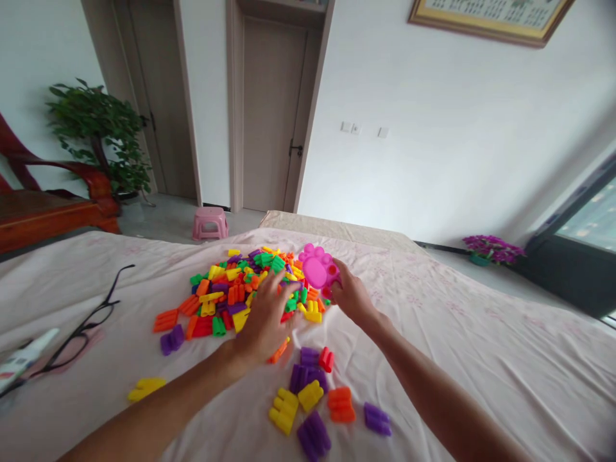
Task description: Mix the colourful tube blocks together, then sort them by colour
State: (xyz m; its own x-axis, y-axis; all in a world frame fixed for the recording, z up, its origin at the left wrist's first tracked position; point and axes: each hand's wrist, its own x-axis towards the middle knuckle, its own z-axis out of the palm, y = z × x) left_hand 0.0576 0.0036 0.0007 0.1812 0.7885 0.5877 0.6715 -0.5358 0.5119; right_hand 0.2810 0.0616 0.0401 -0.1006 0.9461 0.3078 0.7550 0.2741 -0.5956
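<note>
In the head view my right hand [350, 294] is closed on the edge of a bright pink, paw-shaped plastic piece [315, 267], which has a red spot near my fingers. It is held up just over the right side of a heap of colourful plastic building blocks [231, 294]. My left hand [264, 314] hovers at the near side of that heap, fingers apart and pointing at the blocks. Nothing shows clearly in its grasp. Part of the heap is hidden behind it. Closer to me, several loose blocks lie scattered, among them a yellow one [283, 410] and an orange one [341, 405].
A pale floral cloth [433, 333] covers the surface. Black-framed glasses [79, 333] and a white tube [26, 359] lie at left. Beyond are a pink stool [210, 222], a wooden chair [58, 212], a green plant [99, 128] and purple flowers [493, 247].
</note>
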